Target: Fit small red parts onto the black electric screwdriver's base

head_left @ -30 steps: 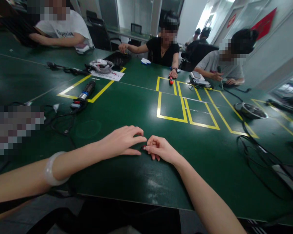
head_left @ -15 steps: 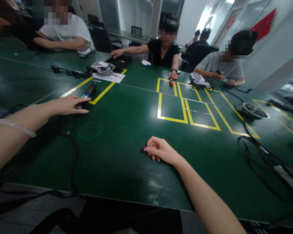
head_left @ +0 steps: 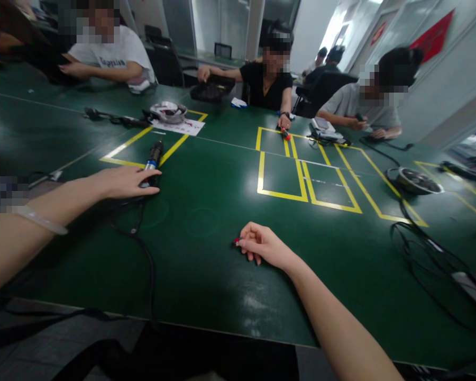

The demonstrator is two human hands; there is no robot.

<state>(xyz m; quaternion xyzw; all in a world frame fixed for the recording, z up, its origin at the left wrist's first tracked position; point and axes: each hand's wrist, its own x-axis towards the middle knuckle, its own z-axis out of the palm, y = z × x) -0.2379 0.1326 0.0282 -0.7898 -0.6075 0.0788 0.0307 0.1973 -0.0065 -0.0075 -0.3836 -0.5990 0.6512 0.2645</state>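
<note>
My left hand lies round the rear end of a corded electric screwdriver, thumb and forefinger on either side of it. The tool is dark with a blue band, and its narrow tip points away from me. Its black cord runs down over the near table edge. Low over the middle of the green table, my right hand pinches a small red-and-black piece between thumb and fingertips. That piece is too small to name.
Yellow tape rectangles mark the table. A co-worker opposite holds a black tray and a red-tipped tool. A bowl stands on paper, far left. Cables and another bowl lie at right.
My left hand and the electric screwdriver have shifted right, and the cord has swung right with them. The co-worker's tray has been lifted and moved right. My right hand has barely moved.
</note>
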